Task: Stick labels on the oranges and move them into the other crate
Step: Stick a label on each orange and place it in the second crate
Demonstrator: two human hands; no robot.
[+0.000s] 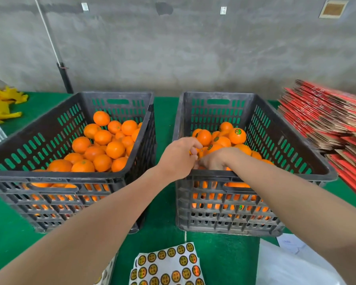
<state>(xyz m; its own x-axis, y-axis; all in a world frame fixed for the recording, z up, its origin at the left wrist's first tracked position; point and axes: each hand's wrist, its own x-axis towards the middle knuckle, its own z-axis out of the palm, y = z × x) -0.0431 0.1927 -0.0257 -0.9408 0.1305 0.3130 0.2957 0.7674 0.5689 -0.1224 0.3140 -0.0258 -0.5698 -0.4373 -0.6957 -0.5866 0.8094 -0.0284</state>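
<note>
On the green table (166, 120) by the grey wall stand two black slotted crates, side by side and just apart. The left crate (49, 175) holds a heap of bare oranges (115, 149). I count about twenty on top, and more show only as orange patches through the slats. The right crate (286, 175) holds a smaller heap of labelled oranges (203, 137). Three round labels (237, 131) face up there, and a fourth glints through the front slats.

Both of the person's hands reach over the near rim of the right crate, at its left end. The left hand (179, 156) has its fingers curled round a small orange (192, 150), most of it hidden by the knuckles. The right hand (215, 159) lies palm down over the fruit, its fingertips meeting the left hand. From where I stand I cannot tell whether it pinches anything, as its fingers are hidden.

At the near edge lie overlapping label sheets (173, 264), at least two, cut off by the frame and too blurred to read. One pile of flat red cartons (321, 120) sits to the right, yellow bags (4, 103) lie far left, and a white bag (296, 264) is cut off at the lower right.
</note>
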